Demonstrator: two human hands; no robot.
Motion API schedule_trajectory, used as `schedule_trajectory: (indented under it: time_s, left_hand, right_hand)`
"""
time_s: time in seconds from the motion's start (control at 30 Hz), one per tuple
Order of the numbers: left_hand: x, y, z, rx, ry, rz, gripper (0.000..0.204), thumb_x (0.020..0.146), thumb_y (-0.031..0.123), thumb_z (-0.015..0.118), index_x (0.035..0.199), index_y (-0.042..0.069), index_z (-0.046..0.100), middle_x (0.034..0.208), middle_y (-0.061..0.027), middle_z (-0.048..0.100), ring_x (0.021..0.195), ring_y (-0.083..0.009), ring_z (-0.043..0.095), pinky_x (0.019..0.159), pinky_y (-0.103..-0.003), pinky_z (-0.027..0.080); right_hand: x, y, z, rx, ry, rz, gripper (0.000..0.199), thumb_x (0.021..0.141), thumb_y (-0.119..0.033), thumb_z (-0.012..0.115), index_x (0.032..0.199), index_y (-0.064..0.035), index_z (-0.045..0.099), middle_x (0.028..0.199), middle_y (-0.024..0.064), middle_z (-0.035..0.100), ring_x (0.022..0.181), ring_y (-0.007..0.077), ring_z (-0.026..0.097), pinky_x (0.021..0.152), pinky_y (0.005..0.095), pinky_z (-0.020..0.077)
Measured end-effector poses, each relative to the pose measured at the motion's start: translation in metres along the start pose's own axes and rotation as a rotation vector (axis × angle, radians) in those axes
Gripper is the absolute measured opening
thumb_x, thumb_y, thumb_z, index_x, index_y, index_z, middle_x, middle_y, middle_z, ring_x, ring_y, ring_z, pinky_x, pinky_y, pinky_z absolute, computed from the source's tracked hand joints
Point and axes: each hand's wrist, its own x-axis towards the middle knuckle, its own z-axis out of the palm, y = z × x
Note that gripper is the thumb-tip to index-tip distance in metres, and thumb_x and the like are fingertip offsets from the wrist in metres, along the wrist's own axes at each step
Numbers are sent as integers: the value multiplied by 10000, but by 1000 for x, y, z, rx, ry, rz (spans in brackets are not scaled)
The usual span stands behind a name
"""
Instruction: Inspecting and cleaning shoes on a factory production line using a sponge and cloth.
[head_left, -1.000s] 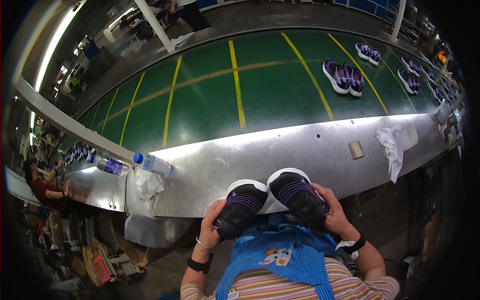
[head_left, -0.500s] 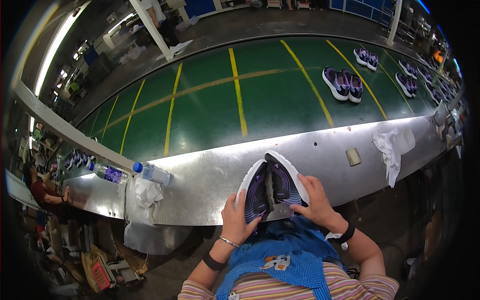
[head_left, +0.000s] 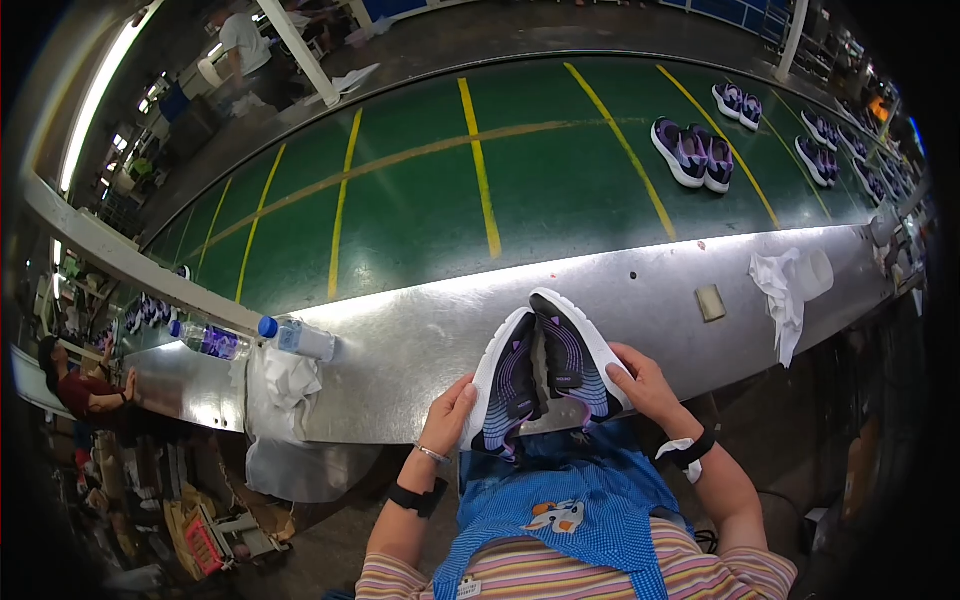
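Two black sneakers with purple lines and thick white soles are held side by side over the near edge of the metal bench, toes leaning together and pointing away from me. My left hand [head_left: 448,416] grips the left sneaker [head_left: 506,385] along its outer sole near the heel. The right sneaker [head_left: 578,365] is in my right hand [head_left: 645,383], whose thumb presses on the white sole while the other fingers are partly hidden beside it. Between the two heels a narrow gap opens.
Beyond the metal bench [head_left: 400,370] runs a green conveyor belt [head_left: 405,215] with yellow lines, carrying several sneaker pairs [head_left: 692,155] at right. A sponge block [head_left: 710,303] and white cloth [head_left: 777,300] lie on the bench's right; a water bottle [head_left: 303,339] and crumpled paper [head_left: 290,380] at left.
My hands have shifted outward to the sneakers' outer sides, and my left thumb has left the left sneaker's heel opening. The sneakers are still held toe to toe.
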Motion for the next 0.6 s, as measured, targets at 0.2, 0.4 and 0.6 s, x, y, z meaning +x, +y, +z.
schedule_trajectory:
  time_s: [0.2,0.4,0.6]
  left_hand:
    - [6,-1,5,-12,-25,2,413,883,227,452,1222,-7,423,1117,-91,524,1008,-130,481,869,-237,364]
    - [9,2,14,-141,26,25,419,889,208,439,1251,3,390,1156,-83,502,1019,-122,476,875,-233,363]
    - [23,-9,10,-340,135,9,413,892,203,447,1246,-2,394,1167,-85,498,1027,-125,474,877,-231,366]
  right_hand:
    - [12,6,6,21,-41,-35,437,818,-182,554,1195,-2,425,1049,122,550,937,177,524,833,279,397]
    - [21,1,15,247,-5,167,455,788,-154,591,1192,-15,436,988,117,561,873,151,532,776,262,414]
    - [28,5,23,319,58,137,388,859,-220,507,1183,-14,452,1004,101,555,879,131,522,779,243,410]
